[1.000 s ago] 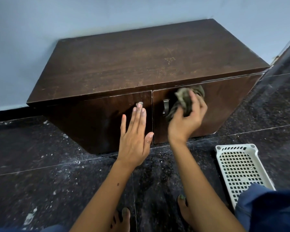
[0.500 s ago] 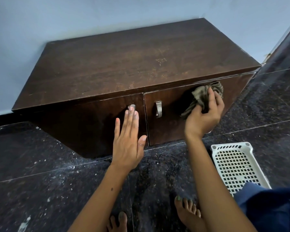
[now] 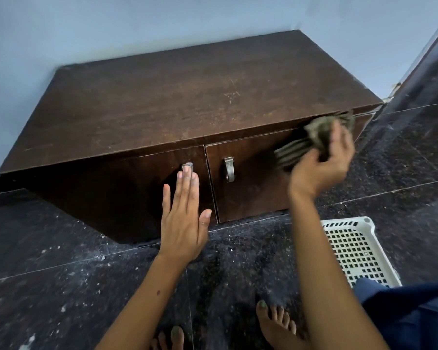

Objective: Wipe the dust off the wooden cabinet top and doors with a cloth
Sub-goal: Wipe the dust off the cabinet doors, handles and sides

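A low dark wooden cabinet (image 3: 187, 102) stands against the blue wall, its top scuffed and dusty. Both doors are closed, each with a metal handle. My right hand (image 3: 321, 165) grips a crumpled grey-green cloth (image 3: 314, 137) and presses it on the upper right corner of the right door (image 3: 250, 183), just under the top's edge. My left hand (image 3: 185, 221) lies flat with fingers together against the left door (image 3: 127, 188), fingertips just below its handle (image 3: 187, 167). The right door's handle (image 3: 229, 169) is uncovered.
A white perforated plastic basket (image 3: 352, 248) lies on the dark speckled tile floor to the right of my arm. My bare feet (image 3: 276, 324) are at the bottom, with blue clothing at the lower right. A dark glossy panel rises at the far right.
My right hand has swept the cloth rightward along the top of the right door, from near its handle to its far corner. The left hand stays flat on the left door.
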Available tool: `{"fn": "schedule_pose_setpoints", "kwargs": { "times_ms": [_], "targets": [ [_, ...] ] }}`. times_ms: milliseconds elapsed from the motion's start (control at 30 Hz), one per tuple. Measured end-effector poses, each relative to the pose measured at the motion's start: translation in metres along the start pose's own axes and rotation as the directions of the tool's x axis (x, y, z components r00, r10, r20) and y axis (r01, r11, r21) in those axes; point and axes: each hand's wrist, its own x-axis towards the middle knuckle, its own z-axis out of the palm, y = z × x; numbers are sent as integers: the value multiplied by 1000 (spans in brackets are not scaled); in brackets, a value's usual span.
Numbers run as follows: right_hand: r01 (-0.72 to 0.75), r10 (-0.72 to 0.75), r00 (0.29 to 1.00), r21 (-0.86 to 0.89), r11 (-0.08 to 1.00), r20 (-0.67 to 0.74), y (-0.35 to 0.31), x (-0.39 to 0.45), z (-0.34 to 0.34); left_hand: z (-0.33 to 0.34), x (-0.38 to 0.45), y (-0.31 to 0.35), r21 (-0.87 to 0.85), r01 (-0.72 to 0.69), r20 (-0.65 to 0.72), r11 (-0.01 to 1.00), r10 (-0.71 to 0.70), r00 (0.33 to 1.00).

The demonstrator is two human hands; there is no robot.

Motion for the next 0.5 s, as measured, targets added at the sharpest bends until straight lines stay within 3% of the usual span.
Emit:
{"fn": "schedule_pose_setpoints", "kwargs": {
  "times_ms": [133, 233, 367, 433, 500],
  "targets": [
    [-60, 61, 995, 9, 998, -73, 0, 22, 2, 1, -1, 0, 17, 10, 10, 1000, -10, 1000],
    [74, -74, 995, 1, 997, 60, -3, -19, 4, 4, 0, 1, 27, 20, 0, 999, -20, 1000],
    [244, -260, 928, 92, 965, 266, 1, -47, -3, 7, 1, 4, 36, 42, -7, 998, -42, 999],
    [242, -253, 941, 76, 967, 223, 2, -30, -5, 7, 2, 5, 34, 43, -11, 998, -43, 999],
    [168, -168, 982, 3, 986, 90, 6, -2, -6, 8, 2, 5, 32, 43, -14, 999, -43, 999]
  ]
}}
